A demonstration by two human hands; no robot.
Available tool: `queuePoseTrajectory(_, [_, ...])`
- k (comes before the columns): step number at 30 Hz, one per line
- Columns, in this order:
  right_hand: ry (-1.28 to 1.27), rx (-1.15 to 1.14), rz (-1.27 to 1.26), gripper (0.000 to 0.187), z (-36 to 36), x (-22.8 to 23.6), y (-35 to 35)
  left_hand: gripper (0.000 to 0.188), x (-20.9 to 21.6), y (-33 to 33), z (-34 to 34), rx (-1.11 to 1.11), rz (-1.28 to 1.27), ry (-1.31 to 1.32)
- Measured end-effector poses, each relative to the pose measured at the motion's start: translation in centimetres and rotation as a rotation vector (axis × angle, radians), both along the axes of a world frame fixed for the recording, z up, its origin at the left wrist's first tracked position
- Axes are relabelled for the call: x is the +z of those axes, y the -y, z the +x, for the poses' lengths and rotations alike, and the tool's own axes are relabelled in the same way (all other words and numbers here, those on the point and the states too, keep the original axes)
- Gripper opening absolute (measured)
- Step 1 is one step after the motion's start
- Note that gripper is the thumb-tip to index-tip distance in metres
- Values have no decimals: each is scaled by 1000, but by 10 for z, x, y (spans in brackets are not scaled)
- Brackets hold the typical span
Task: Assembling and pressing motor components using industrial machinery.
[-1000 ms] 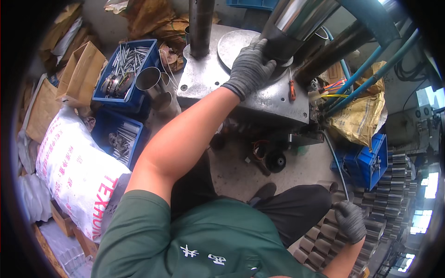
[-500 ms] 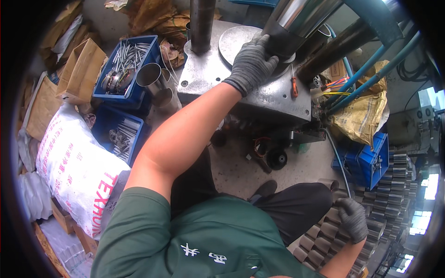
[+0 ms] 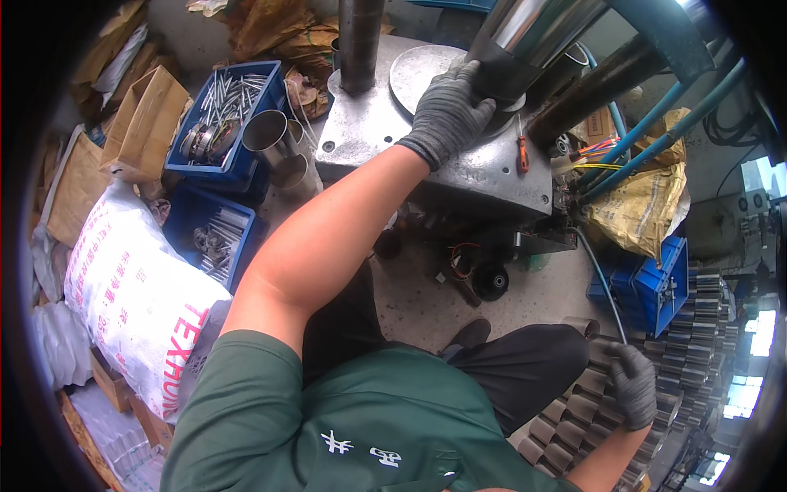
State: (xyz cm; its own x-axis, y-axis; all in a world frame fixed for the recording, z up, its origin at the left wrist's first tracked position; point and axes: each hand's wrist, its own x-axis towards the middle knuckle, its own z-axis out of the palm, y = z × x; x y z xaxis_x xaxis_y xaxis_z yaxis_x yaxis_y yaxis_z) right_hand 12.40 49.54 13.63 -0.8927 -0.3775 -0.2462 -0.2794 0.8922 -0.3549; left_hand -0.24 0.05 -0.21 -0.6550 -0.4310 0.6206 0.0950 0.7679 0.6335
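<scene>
**Left hand steadying the sleeve, right hand working at the rod**

The left hand [image 3: 449,119], gloved, is lying against the near-left side of the dark sleeve [image 3: 502,74], thumb spreading away from the fingers; whether it is gripping or only pressing, I cannot tell. The sleeve is standing below the shiny column [image 3: 515,29], toward the right side of the round plate [image 3: 422,75] on the metal table [image 3: 352,135]. The glove is covering part of its lower edge, so its seating is not showing fully.

The right hand [image 3: 633,385], also gloved, is closing around the end of the thin rod [image 3: 604,280], out beside the stacked tubes [image 3: 574,410].

Doing this well is, I judge, a matter of keeping the sleeve square under the column with light, even pressure while moving the rod slowly. The left fingers are sitting close to the lower edge, so holding higher on the outer wall would be safer. The screwdriver [image 3: 522,154] is lying just beside the plate; clearing it away would be removing one hazard.
</scene>
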Motion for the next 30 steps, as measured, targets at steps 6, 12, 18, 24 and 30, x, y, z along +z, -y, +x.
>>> queuePoseTrajectory(6, [-288, 42, -95, 25, -14, 7, 3, 66, 1, 2, 1, -6, 10, 1])
queuePoseTrajectory(12, [-927, 11, -325, 25, -126, 30, -28, 81, 21, -23, 8, 10, -50, 32])
queuePoseTrajectory(18, [-1067, 97, -164, 29, -216, 82, 9, 74, 19, -26, 3, 72, -186, -32])
queuePoseTrajectory(24, [-969, -69, -48, 39, -244, 96, 21, 72, 16, -28, -1, 75, -155, -23])
queuePoseTrajectory(30, [-893, -64, -124, 49, -243, 94, 32, 82, 10, -11, 3, 40, -294, 64])
